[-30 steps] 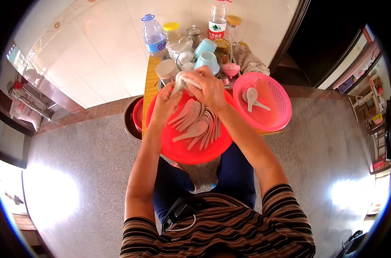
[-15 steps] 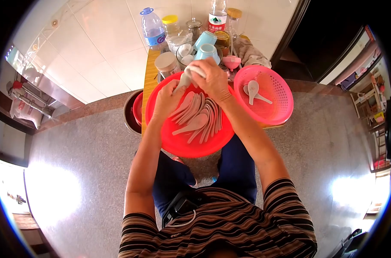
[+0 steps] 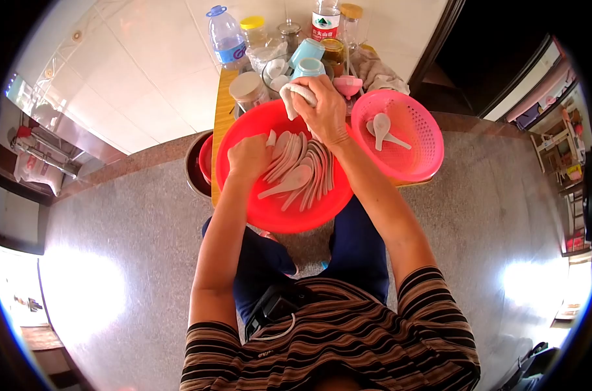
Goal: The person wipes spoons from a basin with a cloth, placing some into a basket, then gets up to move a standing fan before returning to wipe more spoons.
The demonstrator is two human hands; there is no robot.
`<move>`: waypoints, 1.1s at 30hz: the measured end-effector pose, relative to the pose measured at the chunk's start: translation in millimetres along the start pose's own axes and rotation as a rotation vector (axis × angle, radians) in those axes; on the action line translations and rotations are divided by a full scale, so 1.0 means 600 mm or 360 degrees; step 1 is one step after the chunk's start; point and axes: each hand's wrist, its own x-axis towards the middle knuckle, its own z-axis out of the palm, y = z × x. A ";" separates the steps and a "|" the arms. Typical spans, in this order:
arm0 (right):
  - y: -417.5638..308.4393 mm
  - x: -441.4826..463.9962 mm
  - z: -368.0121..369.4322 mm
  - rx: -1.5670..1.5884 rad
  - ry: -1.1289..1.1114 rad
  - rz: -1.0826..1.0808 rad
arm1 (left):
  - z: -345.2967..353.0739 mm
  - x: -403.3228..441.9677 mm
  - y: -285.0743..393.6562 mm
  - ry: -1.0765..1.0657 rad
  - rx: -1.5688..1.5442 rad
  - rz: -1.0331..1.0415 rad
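Note:
My left hand point(image 3: 249, 156) is closed over the left side of a red basin point(image 3: 296, 218), round a white soup spoon point(image 3: 271, 137). Only one end of that spoon pokes out by the thumb. Above the far side of the basin, my right hand point(image 3: 323, 112) grips a bunched white cloth point(image 3: 296, 98), its fingers folded over it. Several white soup spoons point(image 3: 291, 182) lie fanned together in the basin below both hands. To the right, two white spoons point(image 3: 382, 127) lie crossed in a pink basket point(image 3: 407, 163) with a perforated wall.
Behind the basin, the wooden table point(image 3: 225, 104) carries jars, a plastic bottle point(image 3: 227, 39), light blue cups point(image 3: 307, 51), a pink funnel-like piece point(image 3: 348, 85) and a crumpled cloth point(image 3: 382, 75). A dark-rimmed bowl point(image 3: 195, 166) stands lower at the left. A tiled wall rises behind.
My hands have moved apart. The left, with the spoon, has dropped down and left over the basin; the cloth in my right hand has come off the spoon.

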 end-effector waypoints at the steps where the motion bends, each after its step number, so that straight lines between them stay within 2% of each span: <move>1: -0.001 -0.001 0.002 -0.0012 0.0015 -0.0029 | 0.000 -0.002 -0.001 -0.0054 0.0048 0.0042; 5: -0.010 0.000 -0.002 -0.0027 -0.0010 -0.0032 | 0.010 -0.003 -0.011 -0.0071 -0.0067 0.0162; 7: -0.015 -0.001 -0.004 0.0019 -0.0065 0.0087 | 0.015 0.012 -0.028 -0.0212 -0.0255 0.0280; 11: -0.017 -0.002 -0.005 0.0008 -0.0091 0.0090 | 0.018 0.021 -0.036 -0.0197 -0.0298 0.0336; 13: -0.015 -0.001 -0.004 0.0026 -0.0075 0.0099 | 0.003 0.023 -0.037 -0.0570 -0.0842 0.0238; 16: -0.006 0.001 0.003 -0.0047 -0.0006 -0.0052 | 0.000 0.021 -0.034 -0.0694 -0.0942 0.0247; 17: -0.003 0.000 0.004 -0.0047 -0.0008 -0.0052 | 0.012 0.023 -0.038 -0.0694 -0.0943 0.0246; 19: -0.004 0.000 0.004 -0.0050 -0.0014 -0.0063 | 0.036 0.023 -0.042 -0.0143 -0.0500 0.0598; 20: -0.004 0.000 0.003 -0.0052 -0.0015 -0.0064 | 0.044 0.028 -0.045 -0.0142 -0.0503 0.0600; 23: -0.006 -0.001 0.001 -0.0052 -0.0014 -0.0063 | 0.025 0.026 -0.030 -0.0093 -0.0689 0.0450; 25: -0.004 -0.001 0.002 -0.0043 -0.0038 -0.0029 | 0.011 0.024 -0.025 -0.0093 -0.1144 0.0284; 26: -0.003 -0.001 0.003 -0.0042 -0.0038 -0.0031 | 0.003 0.021 -0.024 -0.0091 -0.1145 0.0284; 28: -0.002 -0.001 0.003 0.0020 -0.0033 -0.0027 | -0.014 0.012 -0.021 -0.0222 -0.1711 0.0124; 33: -0.006 -0.004 0.000 0.0000 -0.0142 -0.0035 | -0.019 0.009 -0.018 -0.0183 -0.1971 0.0202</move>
